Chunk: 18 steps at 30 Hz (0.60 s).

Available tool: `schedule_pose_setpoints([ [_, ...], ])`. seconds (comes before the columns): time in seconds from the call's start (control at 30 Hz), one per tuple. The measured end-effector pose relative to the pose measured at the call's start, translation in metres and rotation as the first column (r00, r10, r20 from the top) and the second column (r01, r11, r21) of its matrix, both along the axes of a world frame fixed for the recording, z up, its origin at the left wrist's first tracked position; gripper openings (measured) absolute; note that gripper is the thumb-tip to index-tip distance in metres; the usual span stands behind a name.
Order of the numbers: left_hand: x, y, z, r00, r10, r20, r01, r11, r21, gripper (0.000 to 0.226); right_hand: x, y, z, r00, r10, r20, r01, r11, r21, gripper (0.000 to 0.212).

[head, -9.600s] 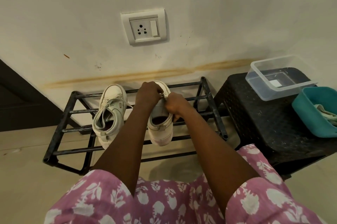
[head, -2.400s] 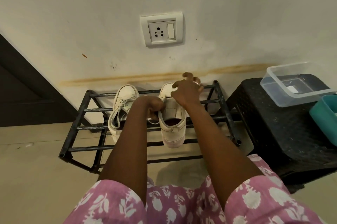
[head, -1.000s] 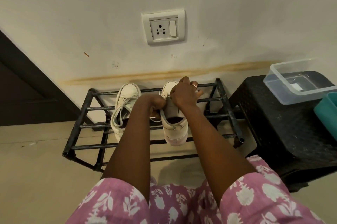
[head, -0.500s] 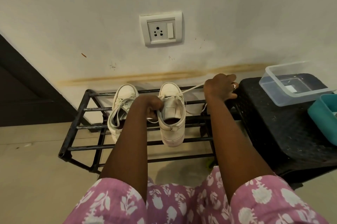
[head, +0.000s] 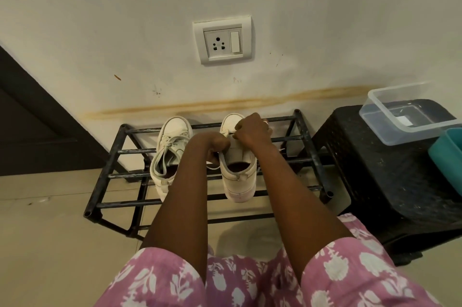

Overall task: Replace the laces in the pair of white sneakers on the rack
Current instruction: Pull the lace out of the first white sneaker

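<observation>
Where the black rack [head: 113, 152] stands against the wall, the left sneaker [head: 172, 146] lies at its 10 o'clock, laced, with its toe to the wall. At that shoe's 3 o'clock the left hand [head: 217, 147] curls round the left edge of the right sneaker [head: 238, 180], and a loop of lace [head: 213, 167] hangs just below the knuckles. At this sneaker's 12 o'clock the right hand [head: 252, 130] bends over the tongue, its fingers pinching the lace near the toe. At the rack's 3 o'clock, a black stool [head: 387, 181] carries a clear tub [head: 375, 116] and a teal tub [head: 447, 156].
</observation>
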State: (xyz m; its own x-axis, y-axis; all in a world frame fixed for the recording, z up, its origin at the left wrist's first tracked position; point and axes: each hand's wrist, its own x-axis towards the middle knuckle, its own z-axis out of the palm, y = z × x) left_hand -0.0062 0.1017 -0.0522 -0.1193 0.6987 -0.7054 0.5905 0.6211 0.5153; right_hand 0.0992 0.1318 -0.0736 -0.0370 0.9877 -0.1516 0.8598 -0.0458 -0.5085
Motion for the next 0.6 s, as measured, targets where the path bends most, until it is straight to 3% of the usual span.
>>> schedule_pose_setpoints([
  [0.13, 0.006, -0.002, -0.001, 0.998, -0.019, -0.066, 0.025, 0.994, 0.104, 0.024, 0.007, 0.005, -0.002, 0.948, -0.175, -0.266, 0.154, 0.983, -0.099, 0.032],
  [0.2, 0.013, -0.002, -0.001, 0.989, -0.039, -0.145, 0.065, 0.98, 0.186, 0.026, 0.018, 0.009, -0.003, 0.91, -0.272, -0.314, 0.228, 0.959, -0.17, 0.033],
  [0.37, 0.023, 0.001, -0.006, 0.944, -0.053, -0.325, 0.152, 0.946, 0.286, 0.028, 0.026, 0.005, -0.013, 0.945, -0.262, -0.195, 0.23, 0.958, -0.173, 0.025],
  [0.47, 0.027, 0.001, -0.01, 0.895, -0.072, -0.439, 0.204, 0.943, 0.262, 0.03, 0.03, 0.005, -0.014, 0.968, -0.181, -0.175, 0.146, 0.97, -0.196, 0.016],
  [0.6, 0.03, 0.002, -0.016, 0.873, -0.06, -0.484, 0.198, 0.951, 0.238, 0.034, 0.033, 0.003, -0.011, 0.982, -0.153, -0.11, 0.136, 0.98, -0.143, 0.016],
])
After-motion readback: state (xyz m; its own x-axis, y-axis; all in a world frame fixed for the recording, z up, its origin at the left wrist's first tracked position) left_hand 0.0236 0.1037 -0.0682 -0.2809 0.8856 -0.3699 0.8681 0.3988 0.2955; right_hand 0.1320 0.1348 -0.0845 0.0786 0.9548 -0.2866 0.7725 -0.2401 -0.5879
